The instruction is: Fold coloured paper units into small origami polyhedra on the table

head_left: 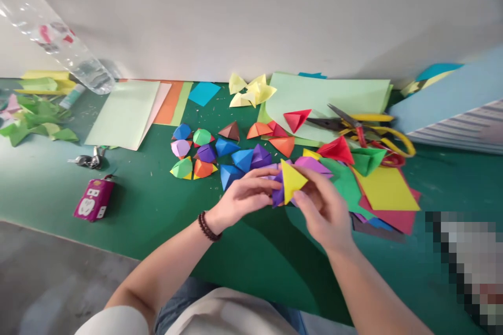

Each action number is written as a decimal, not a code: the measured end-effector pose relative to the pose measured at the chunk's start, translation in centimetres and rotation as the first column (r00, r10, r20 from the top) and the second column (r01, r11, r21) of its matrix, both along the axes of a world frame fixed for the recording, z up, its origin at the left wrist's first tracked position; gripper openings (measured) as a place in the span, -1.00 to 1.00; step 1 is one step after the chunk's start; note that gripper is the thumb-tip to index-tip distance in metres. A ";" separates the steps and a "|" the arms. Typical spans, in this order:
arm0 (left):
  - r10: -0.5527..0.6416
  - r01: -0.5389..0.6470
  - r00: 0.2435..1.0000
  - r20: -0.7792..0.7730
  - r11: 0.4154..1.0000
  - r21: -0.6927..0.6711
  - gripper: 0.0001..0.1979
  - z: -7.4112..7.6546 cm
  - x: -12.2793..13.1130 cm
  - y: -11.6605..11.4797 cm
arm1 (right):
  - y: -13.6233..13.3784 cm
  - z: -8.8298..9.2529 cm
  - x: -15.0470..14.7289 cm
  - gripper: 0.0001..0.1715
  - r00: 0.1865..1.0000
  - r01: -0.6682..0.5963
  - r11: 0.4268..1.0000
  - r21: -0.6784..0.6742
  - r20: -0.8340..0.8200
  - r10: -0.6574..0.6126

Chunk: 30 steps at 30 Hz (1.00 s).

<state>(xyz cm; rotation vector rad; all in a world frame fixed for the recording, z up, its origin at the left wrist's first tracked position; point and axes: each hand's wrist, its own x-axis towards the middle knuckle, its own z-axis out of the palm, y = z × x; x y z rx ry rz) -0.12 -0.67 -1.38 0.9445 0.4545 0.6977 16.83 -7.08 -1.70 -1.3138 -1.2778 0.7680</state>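
Close in front of me, my left hand (244, 193), a dark beaded bracelet at its wrist, grips a purple folded paper piece (277, 196). My right hand (326, 212) pinches a yellow folded paper piece (293, 182) between thumb and fingers. The two pieces meet, the yellow partly covering the purple; whether they are joined I cannot tell. Just beyond my hands lie folded pieces in blue (242, 158), violet (261, 156), orange (282, 145) and red (337, 150). Farther left sit several two-coloured paper shapes, among them a green and yellow one (182, 168).
Scissors with yellow handles (387, 136) rest on paper at the right, near yellow sheets (387, 188). Pale green sheets (121, 115), keys (92, 158), a purple box (94, 199) and a plastic bottle (88, 70) are at the left. A white wall (251, 15) closes the table's far side.
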 end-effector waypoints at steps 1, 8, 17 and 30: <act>-0.013 0.014 1.000 -0.008 0.998 0.066 -0.64 0.0 0.0 -0.1 | -0.1 0.0 0.0 -0.54 0.999 0.006 1.000 -0.010 -0.039 -0.006; 0.037 -0.025 0.998 -0.047 0.970 0.241 -0.48 -0.5 0.3 -0.9 | -0.3 0.1 -0.3 -0.56 0.989 0.029 0.999 -0.031 -0.144 -0.034; 0.103 -0.080 0.990 -0.096 0.973 0.218 -0.71 0.2 0.4 -0.6 | 0.1 -0.1 -0.4 -0.57 0.980 0.076 0.997 -0.021 -0.181 -0.079; 0.183 -0.211 0.959 -0.218 0.971 -0.111 -0.61 -0.1 0.9 0.0 | 0.6 0.5 -0.3 -0.56 0.937 0.057 0.994 0.098 0.338 -0.087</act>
